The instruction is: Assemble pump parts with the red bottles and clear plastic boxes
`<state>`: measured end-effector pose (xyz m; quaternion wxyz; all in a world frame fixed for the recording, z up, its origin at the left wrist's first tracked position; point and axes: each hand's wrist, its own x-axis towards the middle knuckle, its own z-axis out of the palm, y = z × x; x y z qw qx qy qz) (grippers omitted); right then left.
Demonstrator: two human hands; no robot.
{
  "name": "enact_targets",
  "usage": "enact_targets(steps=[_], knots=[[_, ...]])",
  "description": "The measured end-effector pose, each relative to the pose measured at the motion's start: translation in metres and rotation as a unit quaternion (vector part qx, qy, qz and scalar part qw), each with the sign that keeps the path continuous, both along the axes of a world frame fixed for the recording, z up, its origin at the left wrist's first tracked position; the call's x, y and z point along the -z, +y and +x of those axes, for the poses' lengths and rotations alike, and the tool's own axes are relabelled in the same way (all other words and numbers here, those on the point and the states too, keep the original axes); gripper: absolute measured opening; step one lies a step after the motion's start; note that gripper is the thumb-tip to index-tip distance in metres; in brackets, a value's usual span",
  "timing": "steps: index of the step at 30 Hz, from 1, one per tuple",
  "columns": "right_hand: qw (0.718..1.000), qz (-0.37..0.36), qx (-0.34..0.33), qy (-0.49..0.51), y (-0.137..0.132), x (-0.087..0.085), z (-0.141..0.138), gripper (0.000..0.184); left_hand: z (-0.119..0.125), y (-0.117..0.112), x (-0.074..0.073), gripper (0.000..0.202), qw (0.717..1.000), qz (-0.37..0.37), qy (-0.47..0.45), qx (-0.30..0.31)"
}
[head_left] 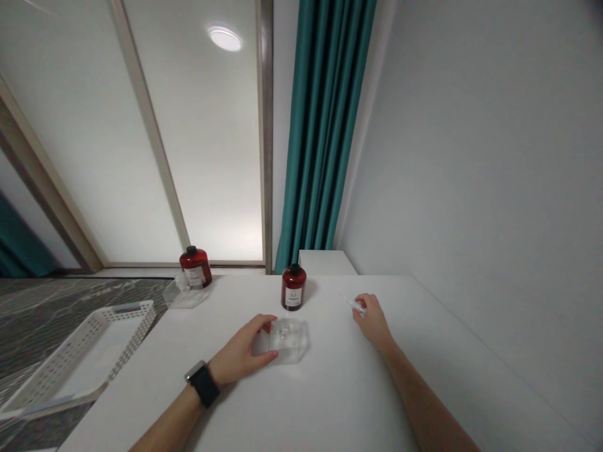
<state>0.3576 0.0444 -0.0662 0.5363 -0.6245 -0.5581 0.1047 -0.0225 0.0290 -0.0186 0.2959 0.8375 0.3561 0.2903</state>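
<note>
My left hand (242, 356) rests on the white table (330, 389), with its fingers wrapped round the left side of a clear, square plastic container (288, 339). A black watch sits on that wrist. My right hand (372, 320) lies further right with its fingers pinched on a small, thin, clear item (354, 304) that sticks out to the upper left. A dark red bottle with a black cap (293, 287) stands just behind the container.
A second dark red bottle (195, 267) stands at the table's far left, behind another clear container (181, 292). A white perforated basket (89, 358) lies at the left, over the table's edge. A teal curtain (325, 125) hangs behind, and a grey wall is at the right.
</note>
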Motion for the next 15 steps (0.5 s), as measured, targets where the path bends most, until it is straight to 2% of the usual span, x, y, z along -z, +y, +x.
enact_targets(steps=[4,7,12,15], knots=[[0.998,-0.004,-0.001,-0.058,0.001,0.009,0.001,0.016,0.0,0.0,-0.001,0.053,1.0,-0.002,0.004,0.002],[0.997,0.0,0.011,-0.08,0.002,0.009,0.002,0.019,0.002,-0.002,-0.002,0.053,1.0,-0.002,0.006,0.0],[0.995,0.02,0.022,-0.091,-0.001,-0.004,-0.005,0.024,0.006,-0.005,-0.002,0.056,1.0,-0.007,0.017,0.004],[0.997,0.024,-0.011,-0.079,-0.01,-0.014,-0.027,0.023,0.006,-0.006,-0.002,0.057,1.0,-0.011,0.024,0.006]])
